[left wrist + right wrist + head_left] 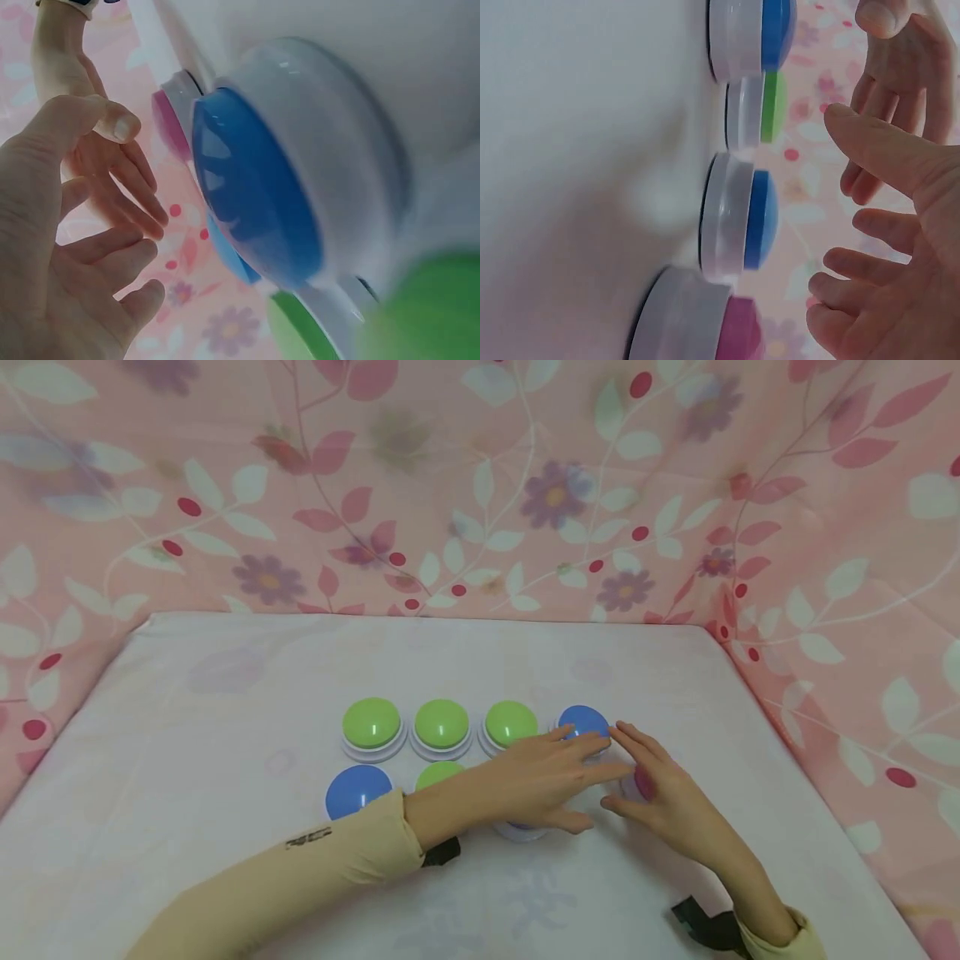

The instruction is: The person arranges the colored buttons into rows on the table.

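Dome-topped push buttons on white round bases stand in two rows. My left hand (pixel 543 777) hangs over the right half of the rows, fingers spread, holding nothing. Beneath it a blue button (pixel 251 180) is mostly covered in the head view. My right hand (pixel 675 802) is at the right end, fingers loosely bent and empty, in front of a pink button (pixel 643 783) that it partly hides. The fingertips of both hands come close together near the back blue button (pixel 583 721). In the wrist views, both hands are apart from the domes.
Three green buttons (pixel 442 724) fill the rest of the back row. At the front left are a blue button (pixel 357 789) and a green button (pixel 437 772), the latter partly behind the left forearm. A white cloth covers the table (pixel 225 710); pink floral curtain (pixel 450 485) surrounds it.
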`<move>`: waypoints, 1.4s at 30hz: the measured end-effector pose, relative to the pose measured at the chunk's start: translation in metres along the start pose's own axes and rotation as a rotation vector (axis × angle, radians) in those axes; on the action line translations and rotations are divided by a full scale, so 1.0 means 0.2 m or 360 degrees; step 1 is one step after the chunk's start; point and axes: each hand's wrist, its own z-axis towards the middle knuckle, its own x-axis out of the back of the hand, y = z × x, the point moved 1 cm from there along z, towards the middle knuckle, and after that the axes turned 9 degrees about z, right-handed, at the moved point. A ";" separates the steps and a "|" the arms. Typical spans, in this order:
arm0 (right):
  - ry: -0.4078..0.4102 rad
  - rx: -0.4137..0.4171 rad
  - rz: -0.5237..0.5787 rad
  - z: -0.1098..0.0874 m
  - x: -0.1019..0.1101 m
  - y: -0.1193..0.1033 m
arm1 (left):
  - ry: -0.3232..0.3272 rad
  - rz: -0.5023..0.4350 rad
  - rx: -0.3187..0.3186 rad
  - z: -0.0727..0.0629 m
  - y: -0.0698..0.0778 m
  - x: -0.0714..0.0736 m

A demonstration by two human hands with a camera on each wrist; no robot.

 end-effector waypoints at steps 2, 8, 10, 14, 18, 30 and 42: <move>0.0033 -0.0005 -0.0017 -0.01 0.02 0.03 | -0.0042 0.0011 0.0020 0.06 0.02 0.00; 0.0099 -0.0131 -0.0002 -0.06 0.09 0.10 | -0.0098 0.0012 0.0030 0.23 0.05 0.00; 0.0121 -0.0155 -0.0007 -0.08 0.12 0.12 | -0.0109 0.0003 0.0029 0.28 0.06 -0.01; 0.0129 -0.0222 0.0025 -0.13 0.17 0.18 | -0.0154 -0.0033 0.0050 0.35 0.08 -0.04; 0.0113 -0.0319 0.0120 -0.18 0.20 0.24 | -0.0210 -0.0103 0.0078 0.41 0.09 -0.08; -0.0079 -0.0386 0.0316 -0.23 0.16 0.35 | -0.0461 -0.0239 0.0155 0.50 0.13 -0.16; -0.0068 -0.0347 0.0160 -0.23 0.11 0.33 | -0.0329 -0.0157 0.0137 0.51 0.16 -0.16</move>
